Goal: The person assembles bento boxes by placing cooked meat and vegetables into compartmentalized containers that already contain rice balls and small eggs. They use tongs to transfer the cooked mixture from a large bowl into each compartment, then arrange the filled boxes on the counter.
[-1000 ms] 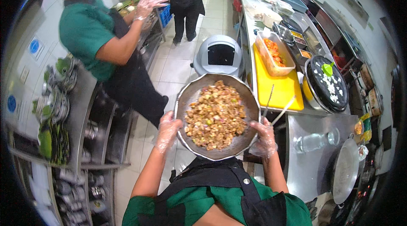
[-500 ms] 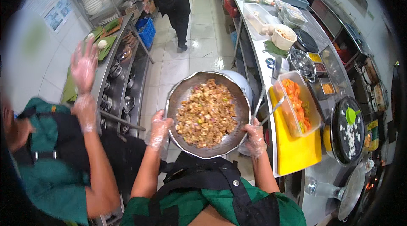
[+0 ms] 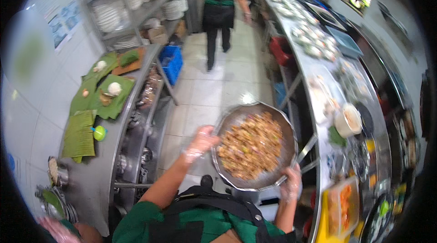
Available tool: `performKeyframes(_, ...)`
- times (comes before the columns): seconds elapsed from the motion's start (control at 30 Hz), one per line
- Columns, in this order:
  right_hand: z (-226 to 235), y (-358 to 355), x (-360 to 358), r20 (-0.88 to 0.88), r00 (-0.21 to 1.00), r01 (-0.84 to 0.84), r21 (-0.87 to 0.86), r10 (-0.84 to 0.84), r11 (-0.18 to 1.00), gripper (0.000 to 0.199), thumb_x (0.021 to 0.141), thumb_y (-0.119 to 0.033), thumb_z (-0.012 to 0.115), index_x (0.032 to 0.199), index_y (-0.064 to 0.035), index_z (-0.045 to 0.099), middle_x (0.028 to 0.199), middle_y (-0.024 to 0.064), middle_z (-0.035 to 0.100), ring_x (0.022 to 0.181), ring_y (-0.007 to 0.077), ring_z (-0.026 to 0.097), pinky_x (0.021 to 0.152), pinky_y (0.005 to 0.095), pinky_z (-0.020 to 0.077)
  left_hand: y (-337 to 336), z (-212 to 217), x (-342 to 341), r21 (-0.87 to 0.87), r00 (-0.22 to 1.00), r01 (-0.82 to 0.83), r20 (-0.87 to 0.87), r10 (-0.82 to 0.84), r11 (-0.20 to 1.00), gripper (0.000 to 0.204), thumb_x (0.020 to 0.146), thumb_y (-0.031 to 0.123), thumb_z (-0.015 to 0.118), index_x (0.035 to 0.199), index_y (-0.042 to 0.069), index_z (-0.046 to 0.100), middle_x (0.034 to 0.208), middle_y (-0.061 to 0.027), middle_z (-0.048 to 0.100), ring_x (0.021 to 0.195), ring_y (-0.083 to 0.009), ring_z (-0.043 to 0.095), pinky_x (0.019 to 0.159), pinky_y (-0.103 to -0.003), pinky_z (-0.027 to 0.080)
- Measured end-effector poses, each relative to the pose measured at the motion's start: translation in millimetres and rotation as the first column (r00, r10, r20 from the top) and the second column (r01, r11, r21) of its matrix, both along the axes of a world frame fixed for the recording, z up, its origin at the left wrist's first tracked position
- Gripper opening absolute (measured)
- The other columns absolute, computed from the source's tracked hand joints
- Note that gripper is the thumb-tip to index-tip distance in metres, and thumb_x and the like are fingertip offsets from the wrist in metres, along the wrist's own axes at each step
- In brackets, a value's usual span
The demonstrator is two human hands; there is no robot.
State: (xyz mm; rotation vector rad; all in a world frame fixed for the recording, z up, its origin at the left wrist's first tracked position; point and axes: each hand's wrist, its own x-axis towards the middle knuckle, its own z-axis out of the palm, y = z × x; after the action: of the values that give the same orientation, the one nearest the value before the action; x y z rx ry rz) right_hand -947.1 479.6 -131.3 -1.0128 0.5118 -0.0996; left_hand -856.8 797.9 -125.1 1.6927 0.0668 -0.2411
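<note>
Your L hand (image 3: 203, 142), in a clear glove, grasps the L rim of the metal bowl (image 3: 288, 149); your R hand (image 3: 290, 181), gloved likewise, grasps its lower R rim. Bowl is held above the floor (image 3: 193, 76), btwn the L tabletop (image 3: 88, 184) & the R tabletop (image 3: 325, 152), w/ chopped brown food mix (image 3: 251, 145) inside. L tabletop, toward far end: green leaves (image 3: 78, 136), some w/ white mounds (image 3: 114, 89) on top. R tabletop, nr aisle-side edge: yellow board (image 3: 324, 220) & container (image 3: 335, 209) w/ orange food (image 3: 346, 206).
</note>
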Motion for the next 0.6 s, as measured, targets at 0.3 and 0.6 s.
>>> performKeyframes(0.3,-13.3,25.6,118.7,0.0,0.986,0.165,-0.088,-0.166,0.982,0.051,0.064,-0.001,0.051,0.114,0.0016,0.048,0.098,0.0091,0.058,0.086,0.0234,0.059,0.076,0.0338,0.0499,-13.2,-49.6,196.5,-0.019,0.941,0.338,-0.016,-0.339,0.941,0.02,0.073,0.003,0.057,0.092,-0.003,0.062,0.078,-0.0015,0.061,0.071,-0.0091,0.054,0.063,-0.028,0.047)
performKeyframes(0.6,-35.5,71.0,408.2,-0.131,0.988,0.079,-0.051,-0.085,0.996,0.041,0.07,-0.001,0.054,0.11,-0.0005,0.05,0.095,0.009,0.058,0.083,0.024,0.059,0.074,0.0362,0.0503,43.2,-60.3,432.8,0.049,0.988,0.149,-0.042,-0.147,0.988,0.025,0.072,0.007,0.058,0.094,-0.002,0.062,0.078,-0.0036,0.062,0.071,-0.0111,0.056,0.065,-0.029,0.047)
